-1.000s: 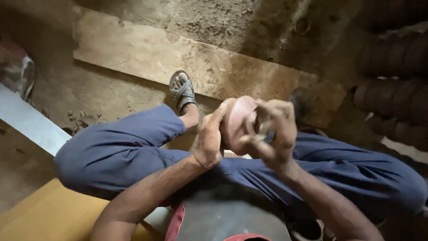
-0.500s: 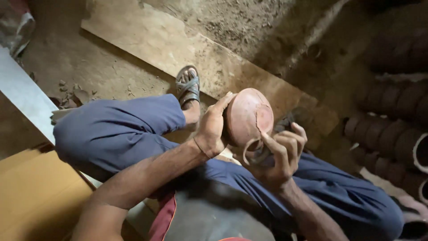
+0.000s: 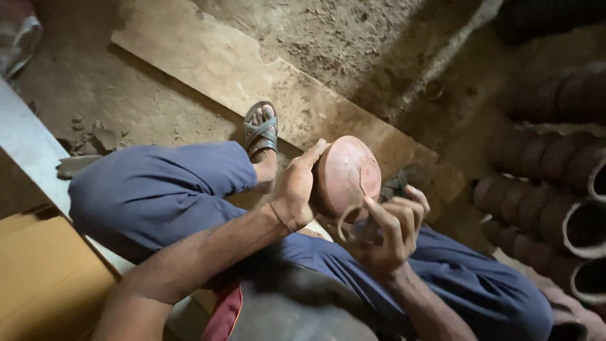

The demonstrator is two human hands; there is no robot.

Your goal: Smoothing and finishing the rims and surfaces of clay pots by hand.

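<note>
Two bare hands hold a round reddish-brown clay pot (image 3: pixel 346 175) above the lap of a seated person, seen from a head-worn camera looking down. The left hand (image 3: pixel 295 189) is cupped against the pot's left side, thumb and fingers wrapped around its curve. The right hand (image 3: pixel 392 227) sits just below and to the right of the pot, fingers curled around a thin curved scraping loop (image 3: pixel 351 215) that touches the pot's lower edge; what else that hand grips cannot be made out. The pot's rounded base faces the camera and shows a fine crack line.

Beneath the hands, both legs are in blue trousers (image 3: pixel 158 189), spread to left and right. One foot in a grey strapped sandal (image 3: pixel 261 131) rests on a long dusty wooden plank (image 3: pixel 208 63) lying across the dirt floor farther away. At the right, rows of dark clay pots (image 3: pixel 555 189) lie on their sides, stacked closely together, some with pale rims showing. At the near left sits a tan cardboard box (image 3: pixel 44 278), just beside a pale grey ledge (image 3: pixel 28 148).
</note>
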